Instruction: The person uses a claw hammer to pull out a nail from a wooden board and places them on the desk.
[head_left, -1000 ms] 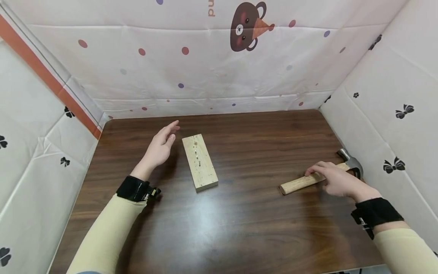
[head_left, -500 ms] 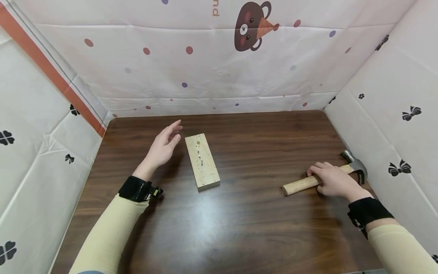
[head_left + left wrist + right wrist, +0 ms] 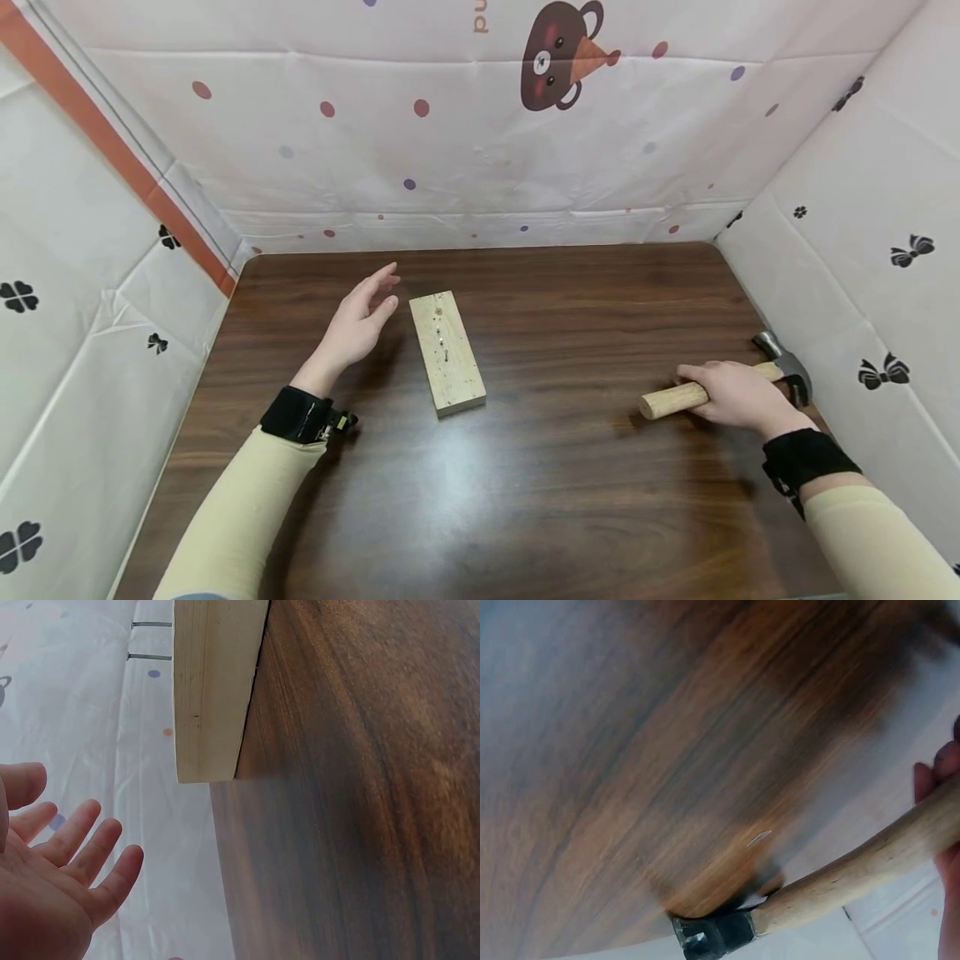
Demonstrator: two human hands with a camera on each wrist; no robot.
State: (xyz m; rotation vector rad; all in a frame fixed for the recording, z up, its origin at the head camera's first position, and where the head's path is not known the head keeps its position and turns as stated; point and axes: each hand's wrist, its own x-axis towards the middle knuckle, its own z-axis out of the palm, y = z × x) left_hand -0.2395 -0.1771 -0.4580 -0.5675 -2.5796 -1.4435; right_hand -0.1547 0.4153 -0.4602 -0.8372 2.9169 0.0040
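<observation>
My right hand (image 3: pixel 735 393) grips the wooden handle of a claw hammer (image 3: pixel 670 402) at the right side of the table. The handle's free end stands slightly raised, while the metal head points towards the right wall. In the right wrist view the hammer handle (image 3: pixel 862 870) runs into the curled fingers. Left of centre lies a pale wooden block (image 3: pixel 452 375) with several nails (image 3: pixel 446 356) in a row along it. Two of the nails (image 3: pixel 151 657) stick out from the block (image 3: pixel 214 697) in the left wrist view. My left hand (image 3: pixel 354 323), relaxed and holding nothing, hovers left of the block, apart from it.
The dark brown wooden table (image 3: pixel 555 492) is bounded by a dotted white sheet (image 3: pixel 465 158) at the back. More white patterned sheets hang at the left (image 3: pixel 90 400) and right (image 3: pixel 847 275). The right sheet stands close to the hammer head.
My right hand has closed round the hammer handle, and the handle's end has lifted and shifted right. The left hand stays beside the block. The view has shifted slightly.
</observation>
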